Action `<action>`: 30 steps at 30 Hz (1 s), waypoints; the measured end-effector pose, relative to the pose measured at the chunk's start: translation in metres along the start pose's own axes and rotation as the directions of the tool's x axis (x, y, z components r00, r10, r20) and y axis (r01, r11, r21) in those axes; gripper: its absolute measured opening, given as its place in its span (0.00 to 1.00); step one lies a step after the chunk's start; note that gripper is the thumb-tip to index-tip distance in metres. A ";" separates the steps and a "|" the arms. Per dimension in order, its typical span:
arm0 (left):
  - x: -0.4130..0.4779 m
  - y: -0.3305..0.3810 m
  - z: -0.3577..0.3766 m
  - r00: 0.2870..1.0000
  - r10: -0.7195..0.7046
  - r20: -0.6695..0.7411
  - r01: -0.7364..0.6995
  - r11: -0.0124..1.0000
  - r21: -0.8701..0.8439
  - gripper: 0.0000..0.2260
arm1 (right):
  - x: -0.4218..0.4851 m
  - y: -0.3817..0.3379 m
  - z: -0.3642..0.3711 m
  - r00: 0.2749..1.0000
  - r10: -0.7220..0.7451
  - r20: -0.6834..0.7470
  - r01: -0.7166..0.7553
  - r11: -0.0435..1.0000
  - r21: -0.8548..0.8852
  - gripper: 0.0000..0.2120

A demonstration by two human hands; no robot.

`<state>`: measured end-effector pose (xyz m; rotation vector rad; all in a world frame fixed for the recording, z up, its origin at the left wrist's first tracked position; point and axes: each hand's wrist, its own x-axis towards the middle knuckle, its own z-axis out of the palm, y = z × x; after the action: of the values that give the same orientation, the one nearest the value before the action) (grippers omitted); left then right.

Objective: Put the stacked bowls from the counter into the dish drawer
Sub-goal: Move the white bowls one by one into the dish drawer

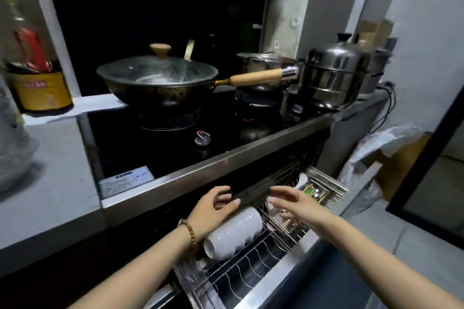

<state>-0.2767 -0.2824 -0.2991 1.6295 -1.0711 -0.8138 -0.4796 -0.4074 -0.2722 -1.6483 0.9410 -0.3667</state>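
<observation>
A stack of white bowls lies on its side in the wire rack of the pulled-out dish drawer below the stove. My left hand, with a bead bracelet on the wrist, hovers just above the stack's far end, fingers relaxed and holding nothing. My right hand reaches in from the right over the rack, fingers straight, a little apart from the bowls. Whether either hand touches the bowls I cannot tell.
A cutlery tray sits at the drawer's far right. The steel counter edge overhangs the drawer. On the stove stand a lidded wok with a wooden handle, a small pot and a steel steamer. Bags lie at the right.
</observation>
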 end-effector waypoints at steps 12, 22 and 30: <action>-0.083 0.151 -0.148 0.890 0.424 -0.168 -0.353 0.873 0.337 0.32 | -0.061 -0.177 0.051 0.883 -0.462 0.077 0.468 0.877 -0.108 0.28; -0.150 0.195 -0.268 0.762 0.514 -0.394 -0.346 0.837 0.423 0.25 | -0.075 -0.288 0.123 0.765 -0.622 0.167 0.642 0.757 -0.124 0.33; -0.188 0.188 -0.347 0.708 0.480 -0.517 -0.222 0.847 0.483 0.24 | -0.059 -0.341 0.202 0.696 -0.666 0.269 0.712 0.687 -0.141 0.33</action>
<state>-0.0922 -0.0063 -0.0152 1.7424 -1.0380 0.2401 -0.2487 -0.2165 -0.0055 -2.1954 0.1595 -0.6037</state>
